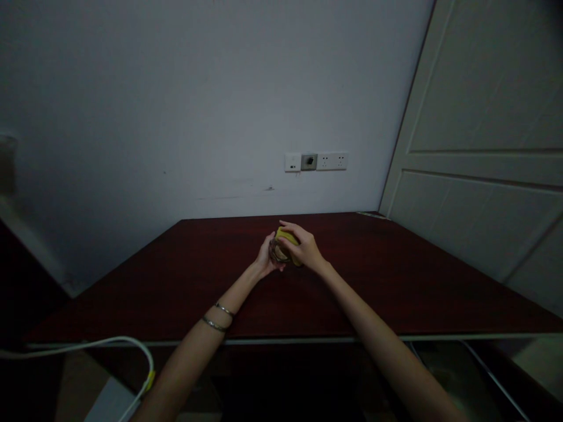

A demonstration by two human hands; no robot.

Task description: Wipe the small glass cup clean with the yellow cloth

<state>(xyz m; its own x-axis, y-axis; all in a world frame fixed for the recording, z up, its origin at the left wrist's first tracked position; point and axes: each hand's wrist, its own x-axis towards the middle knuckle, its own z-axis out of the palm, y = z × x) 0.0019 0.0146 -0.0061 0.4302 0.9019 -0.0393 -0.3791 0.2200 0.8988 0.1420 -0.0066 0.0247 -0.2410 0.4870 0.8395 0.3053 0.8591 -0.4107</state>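
Over the middle of the table, my left hand (264, 258) is wrapped round a small glass cup (278, 252), its round end facing me. The cup looks clear and brownish; its finer detail is too dark to make out. A yellow cloth (288, 235) is pressed against the cup's upper right side by my right hand (308, 251). Part of the cloth hangs below the right fingers. My hands are close together, and the fingers hide much of both things.
The dark red table (211, 264) reaches back to a pale wall (176, 105) with a row of sockets (332, 161). A white panelled door (484, 129) stands along the right. A white cable (127, 339) loops near the front left edge.
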